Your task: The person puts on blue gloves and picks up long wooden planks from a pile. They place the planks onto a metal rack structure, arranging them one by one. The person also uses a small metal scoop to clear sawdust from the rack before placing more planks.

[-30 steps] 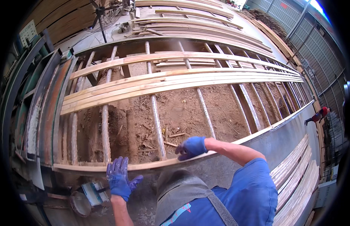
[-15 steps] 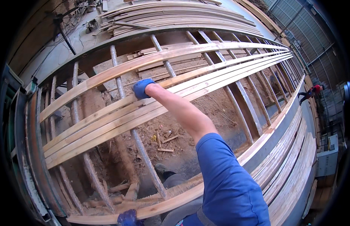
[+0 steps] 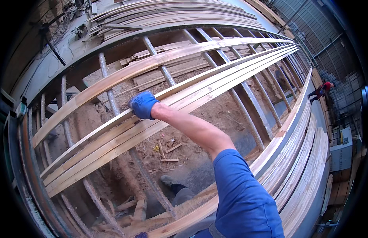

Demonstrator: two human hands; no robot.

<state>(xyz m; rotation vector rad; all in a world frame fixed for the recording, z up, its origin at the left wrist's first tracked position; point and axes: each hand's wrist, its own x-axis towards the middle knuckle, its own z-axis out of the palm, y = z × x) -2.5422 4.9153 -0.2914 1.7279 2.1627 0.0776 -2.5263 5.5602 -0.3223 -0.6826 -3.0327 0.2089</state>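
My right hand (image 3: 142, 105), in a blue glove, reaches across the roller frame with its fingers wrapped over a long wooden board (image 3: 85, 142). That board is tipped up on its edge. Right beside it, on the near side, several more boards (image 3: 96, 164) lie flat and parallel across the metal rollers (image 3: 108, 89). A separate single board (image 3: 112, 79) rests farther off. At the lower rim only a sliver of my left hand (image 3: 141, 235) in its dark blue glove shows, by the near wooden rail (image 3: 188, 224). Its fingers are hidden.
Stacked boards (image 3: 299, 190) lie along the right side, and another pile (image 3: 180, 18) lies behind the frame. Sawdust and offcuts (image 3: 170, 154) cover the ground under the rollers. A person in red (image 3: 322, 90) stands far right, near a grey cabinet (image 3: 341, 154).
The board under my right hand has tipped from flat onto its edge. My left hand has slipped mostly out of view at the bottom. The whole view has shifted slightly.
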